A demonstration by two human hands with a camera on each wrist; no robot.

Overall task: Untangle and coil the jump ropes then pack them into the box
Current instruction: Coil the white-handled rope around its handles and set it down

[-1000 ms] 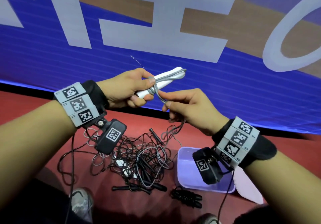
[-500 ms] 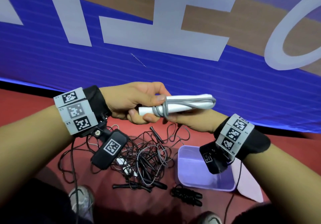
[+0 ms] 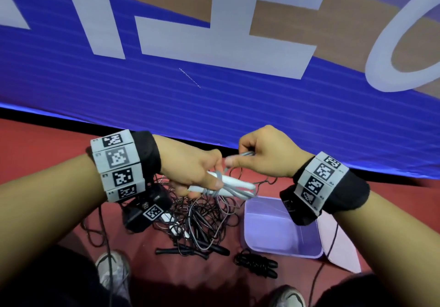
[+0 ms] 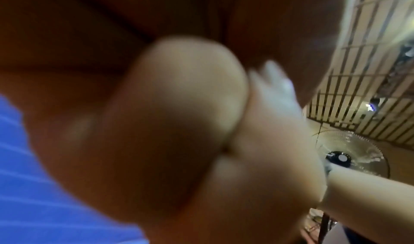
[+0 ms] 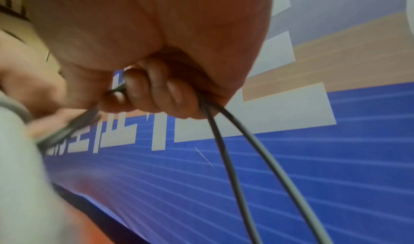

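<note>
The left hand (image 3: 190,171) is gripping the 2 white handles (image 3: 234,184) of a grey jump rope, fingers curled round them, with grey cord (image 3: 238,193) wrapped around the handles in loops. The right hand (image 3: 266,155) is closed around a stretch of the same cord, holding it just above and beside the left hand's knuckles. Both hands are hovering over the red floor (image 3: 47,154).

Only the head view is showing the floor below: a tangled pile of black jump ropes (image 3: 202,223) lying left of an open lilac box (image 3: 281,235), and 1 coiled black rope (image 3: 256,262) lying just in front of the box, outside it. A pale lid (image 3: 342,244) is lying at the box's right side.

The right wrist view is showing what the head view hides: the fingers (image 5: 154,92) are curled tight on the cord, and 2 grey strands (image 5: 246,159) are hanging down out of the fist. The left wrist view is blurred; it is mostly showing palm and fingers up close, with a standing fan (image 4: 349,157) behind them.

Compared with 0.5 s ago, the right hand has come out from beneath the handles and risen above them, now pulling cord up, while the handles are tilting downward to the right instead of lying level.
</note>
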